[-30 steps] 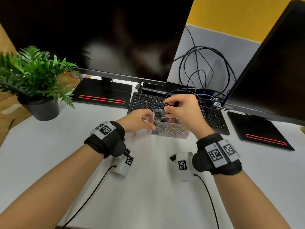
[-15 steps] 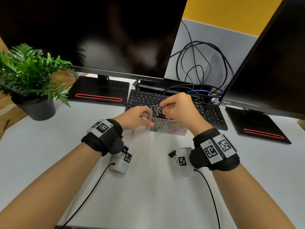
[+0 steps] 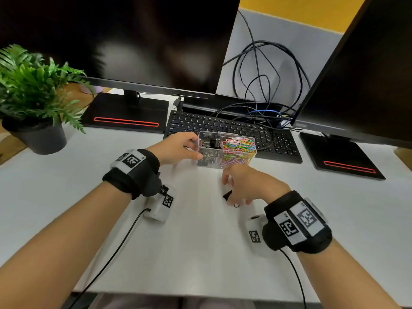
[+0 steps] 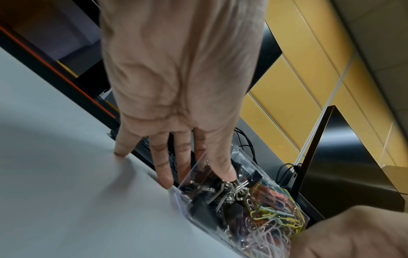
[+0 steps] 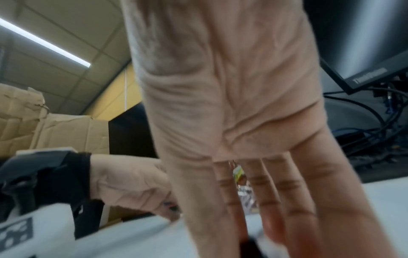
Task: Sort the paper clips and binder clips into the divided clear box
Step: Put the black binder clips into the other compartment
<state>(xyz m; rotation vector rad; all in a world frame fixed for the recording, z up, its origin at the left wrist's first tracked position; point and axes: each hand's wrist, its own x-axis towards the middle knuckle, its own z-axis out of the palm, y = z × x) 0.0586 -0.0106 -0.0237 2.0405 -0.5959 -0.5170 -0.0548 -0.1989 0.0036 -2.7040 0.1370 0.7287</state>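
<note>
The clear divided box stands on the white desk just in front of the keyboard. Its left compartment holds black binder clips and its right one coloured paper clips. My left hand grips the box's left end, thumb on the near wall and fingers behind; the left wrist view shows that box wall and the thumb against it. One loose black binder clip lies on the desk nearer to me. My right hand is over it, straight fingers reaching down around the clip.
A black keyboard lies right behind the box, with tangled cables beyond it. Two monitors stand on black bases at left and right. A potted plant sits far left. White desk surface stretches toward me.
My right hand left the top of the box and came down toward me onto the loose binder clip. The left hand stayed on the box.
</note>
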